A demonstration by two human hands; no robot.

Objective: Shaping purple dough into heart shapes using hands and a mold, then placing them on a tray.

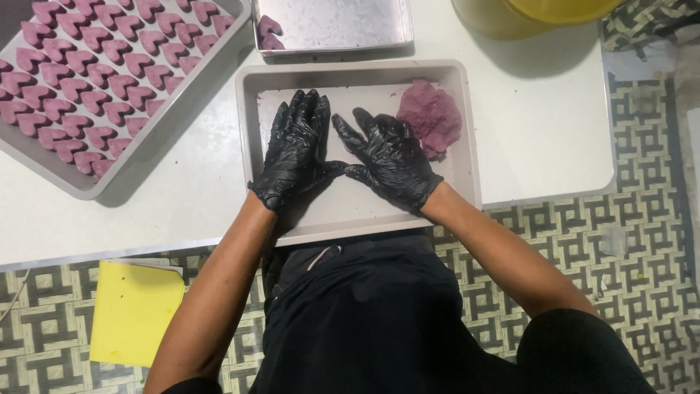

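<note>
Both my hands wear black gloves and lie flat, palms down, inside a shallow beige tray (350,70) on the white table. My left hand (293,146) rests left of the tray's middle with its fingers stretched away from me. Beside it, my right hand (390,159) has its fingers spread, and the two thumbs nearly touch. A lump of purple dough (432,115) sits in the tray's far right corner, just beyond my right hand's fingertips. Whatever may lie under the palms is hidden.
A large grey tray (157,128) at the upper left holds several rows of purple heart-shaped pieces (87,80). A metal pan (335,25) behind the beige tray holds two hearts (268,33). A yellow tub (539,14) stands at the top right. A yellow sheet (135,310) lies on the patterned floor.
</note>
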